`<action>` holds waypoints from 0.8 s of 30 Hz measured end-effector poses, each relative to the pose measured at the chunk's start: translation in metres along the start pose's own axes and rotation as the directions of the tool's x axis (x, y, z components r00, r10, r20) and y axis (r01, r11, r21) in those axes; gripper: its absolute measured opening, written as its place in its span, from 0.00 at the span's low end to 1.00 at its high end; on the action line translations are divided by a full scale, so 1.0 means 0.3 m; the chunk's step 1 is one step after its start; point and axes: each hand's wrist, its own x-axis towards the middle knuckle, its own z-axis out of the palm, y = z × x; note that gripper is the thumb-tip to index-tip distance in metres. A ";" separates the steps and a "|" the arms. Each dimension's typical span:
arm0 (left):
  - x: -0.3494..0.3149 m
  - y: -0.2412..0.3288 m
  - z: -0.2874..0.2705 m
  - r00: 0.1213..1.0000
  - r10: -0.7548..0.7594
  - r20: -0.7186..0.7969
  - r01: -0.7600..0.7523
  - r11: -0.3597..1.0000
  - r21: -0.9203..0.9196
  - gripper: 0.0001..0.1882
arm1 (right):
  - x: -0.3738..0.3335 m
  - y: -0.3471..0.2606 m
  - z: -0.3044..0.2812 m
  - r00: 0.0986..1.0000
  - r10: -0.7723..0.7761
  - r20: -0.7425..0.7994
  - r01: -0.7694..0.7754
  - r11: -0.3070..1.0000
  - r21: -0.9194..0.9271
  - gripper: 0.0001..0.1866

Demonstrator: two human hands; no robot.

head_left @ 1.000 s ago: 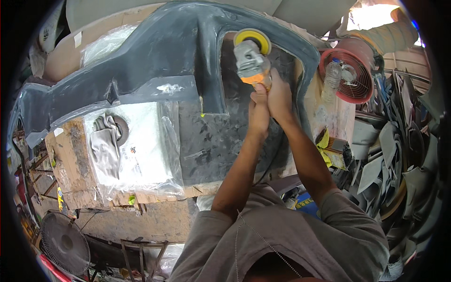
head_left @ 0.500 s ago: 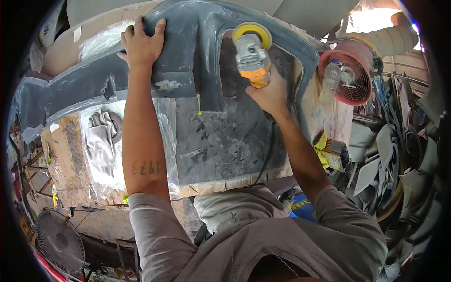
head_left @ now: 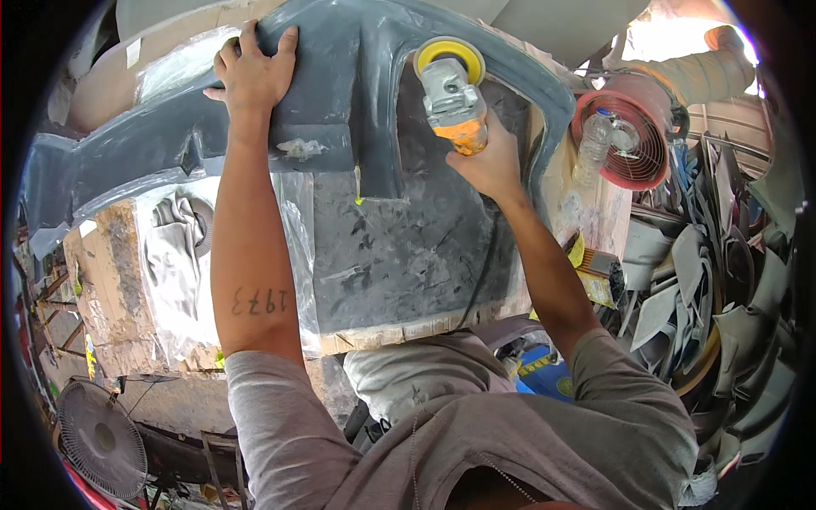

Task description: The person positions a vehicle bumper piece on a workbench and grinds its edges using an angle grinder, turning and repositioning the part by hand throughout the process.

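Observation:
My left hand (head_left: 257, 78) lies on the far edge of a large dark grey moulded panel (head_left: 316, 89), its fingers spread and nothing in them. Wrapped round the orange body of an angle grinder (head_left: 455, 100) is my right hand (head_left: 495, 160). A round yellow disc (head_left: 478, 59) sits at the grinder's far end, against the panel's curved upper rim near a recess. From the front view I cannot tell how firmly it touches. The grinder's black cord (head_left: 486, 280) runs back toward me across a flat dark board (head_left: 408, 272).
A red round fan (head_left: 631, 140) with a ribbed duct stands at the right, a clear plastic bottle (head_left: 593, 144) before it. A brush (head_left: 600, 260) lies nearby. Grey cloth (head_left: 174, 242) rests left of my forearm. Many panels (head_left: 680, 272) are stacked at the right; another fan (head_left: 104, 438) is lower left.
The whole view has shifted slightly left. The grinder has moved a very little to the left along the panel rim; my left hand keeps its place on the panel.

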 end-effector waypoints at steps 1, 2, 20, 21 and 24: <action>0.004 -0.012 0.001 1.000 0.002 -0.020 -0.002 1.000 0.012 0.46 | -0.006 -0.001 0.006 1.000 0.000 0.007 0.000 1.000 0.001 0.35; 0.006 -0.012 0.003 1.000 -0.004 -0.021 0.004 1.000 0.014 0.46 | -0.009 -0.004 0.007 1.000 -0.002 -0.003 0.002 1.000 -0.006 0.35; -0.004 0.011 0.000 0.999 -0.023 0.037 0.023 1.000 0.002 0.46 | 0.030 -0.002 -0.013 0.999 -0.037 0.003 0.037 0.997 0.069 0.35; -0.002 0.006 0.002 0.999 -0.022 0.030 0.022 1.000 0.012 0.46 | 0.024 0.000 -0.015 0.999 -0.041 -0.024 0.042 0.998 0.050 0.36; 0.013 -0.005 0.011 1.000 0.008 -0.016 -0.008 1.000 0.016 0.47 | 0.017 0.003 -0.017 0.997 -0.069 -0.039 0.071 0.996 0.051 0.36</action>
